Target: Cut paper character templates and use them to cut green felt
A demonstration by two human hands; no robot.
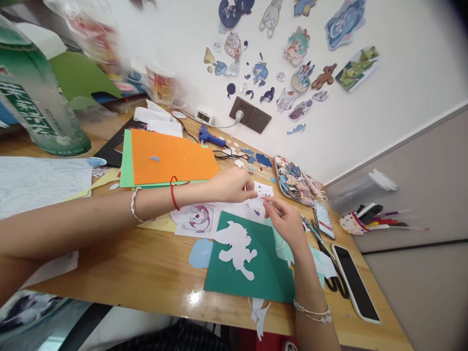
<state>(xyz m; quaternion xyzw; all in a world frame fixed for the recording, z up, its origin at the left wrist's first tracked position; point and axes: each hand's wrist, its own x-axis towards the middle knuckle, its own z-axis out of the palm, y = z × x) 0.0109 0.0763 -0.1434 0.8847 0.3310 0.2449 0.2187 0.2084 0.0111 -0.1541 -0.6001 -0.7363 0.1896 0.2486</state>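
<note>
My left hand (234, 186) reaches across with its fingers curled and thumb and forefinger together at a small white paper (263, 189) with little purple marks. Close by on the right, my right hand (287, 222) is closed in a pinch. A thin, pale sliver shows at its fingertips, too small to name. Below the hands, a white paper cutout of a figure (237, 248) lies on a dark green sheet (268, 278). A printed character drawing (199, 218) is left of the sheet, beside a light blue paper piece (201, 253).
Orange paper (171, 158) lies at the back left near a blue glue gun (212, 137). A tray of cutouts (292, 181) stands against the wall. Scissors (338, 273), a phone (356, 282) and a pen cup (353, 223) are at right; a green bottle (36, 97) stands left.
</note>
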